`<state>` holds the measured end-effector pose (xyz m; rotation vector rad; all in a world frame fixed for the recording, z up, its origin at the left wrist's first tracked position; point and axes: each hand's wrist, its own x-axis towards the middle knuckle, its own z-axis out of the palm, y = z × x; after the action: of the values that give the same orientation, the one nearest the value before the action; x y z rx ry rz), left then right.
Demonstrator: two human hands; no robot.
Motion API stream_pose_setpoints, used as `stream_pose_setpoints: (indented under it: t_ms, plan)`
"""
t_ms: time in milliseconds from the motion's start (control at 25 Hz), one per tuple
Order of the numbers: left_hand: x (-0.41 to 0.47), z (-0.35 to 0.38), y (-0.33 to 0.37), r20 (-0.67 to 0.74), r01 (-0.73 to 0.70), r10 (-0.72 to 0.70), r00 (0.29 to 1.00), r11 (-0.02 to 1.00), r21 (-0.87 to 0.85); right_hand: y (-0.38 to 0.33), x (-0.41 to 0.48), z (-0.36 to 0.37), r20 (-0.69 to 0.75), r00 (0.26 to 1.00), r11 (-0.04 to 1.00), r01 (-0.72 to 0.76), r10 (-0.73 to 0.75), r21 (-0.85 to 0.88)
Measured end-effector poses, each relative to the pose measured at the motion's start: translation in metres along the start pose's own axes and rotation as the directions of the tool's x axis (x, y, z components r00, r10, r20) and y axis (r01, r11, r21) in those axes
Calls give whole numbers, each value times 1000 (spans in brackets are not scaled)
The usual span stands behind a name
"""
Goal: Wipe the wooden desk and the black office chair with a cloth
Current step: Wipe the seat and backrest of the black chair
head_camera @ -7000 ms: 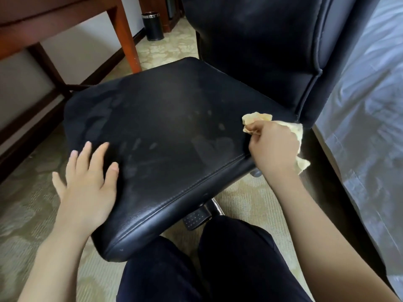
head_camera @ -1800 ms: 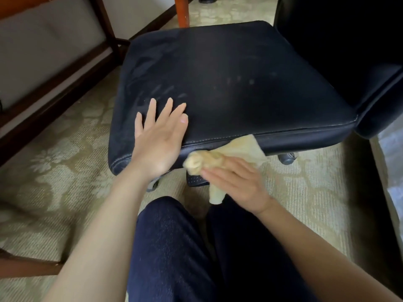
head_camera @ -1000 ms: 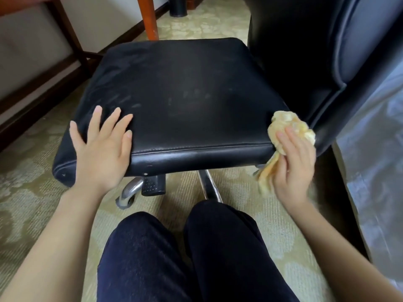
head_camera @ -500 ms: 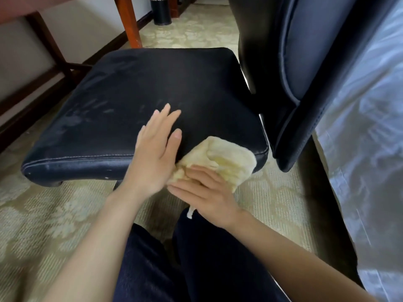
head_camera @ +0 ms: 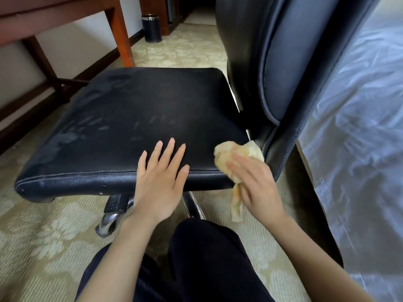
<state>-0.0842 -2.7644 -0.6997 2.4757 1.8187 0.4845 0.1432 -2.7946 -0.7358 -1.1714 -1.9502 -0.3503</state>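
Note:
The black office chair's seat point(head_camera: 135, 118) fills the middle of the view, with smudges on its left part and its backrest point(head_camera: 283, 51) rising at the right. My left hand point(head_camera: 161, 179) rests flat on the seat's near edge, fingers straight and spread. My right hand point(head_camera: 257, 184) presses a bunched yellow cloth point(head_camera: 233, 158) against the seat's near right corner, close to the backrest; a tail of the cloth hangs down below the hand. The wooden desk point(head_camera: 65, 16) stands at the upper left, only its underside and legs showing.
A small black bin point(head_camera: 151, 28) stands on the patterned carpet point(head_camera: 43, 247) beyond the desk leg. A bed covered in clear plastic sheeting point(head_camera: 359, 138) runs along the right. The chair's chrome base and a caster point(head_camera: 109, 223) show under the seat. My dark-trousered knees point(head_camera: 196, 258) are at the bottom.
My right hand has carried the cloth to the right, from beside my left hand to the seat corner by the backrest. My left hand stays flat on the seat edge.

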Motion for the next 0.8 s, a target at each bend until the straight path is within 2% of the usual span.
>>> stream_pose_setpoints:
  t_ms: [120,240,320,520,680,800]
  plan:
    - [-2,1,7,8,22,-22,1000,999,30,1,10,-4,2,974,974,-226,226,2]
    - [-1,1,19,16,39,-40,999,998,40,1,28,1,-4,880,871,-468,474,151]
    - [1,0,30,23,51,-53,998,997,50,6,41,3,-4,824,807,-554,567,207]
    - [18,0,62,79,71,-80,994,992,105,32,72,2,-59,792,790,-596,608,140]
    - [45,-8,75,170,-46,31,985,995,84,74,92,0,39,797,797,-604,603,31]
    - [66,-21,57,149,-120,113,982,992,42,105,111,7,121,759,768,-636,639,-67]
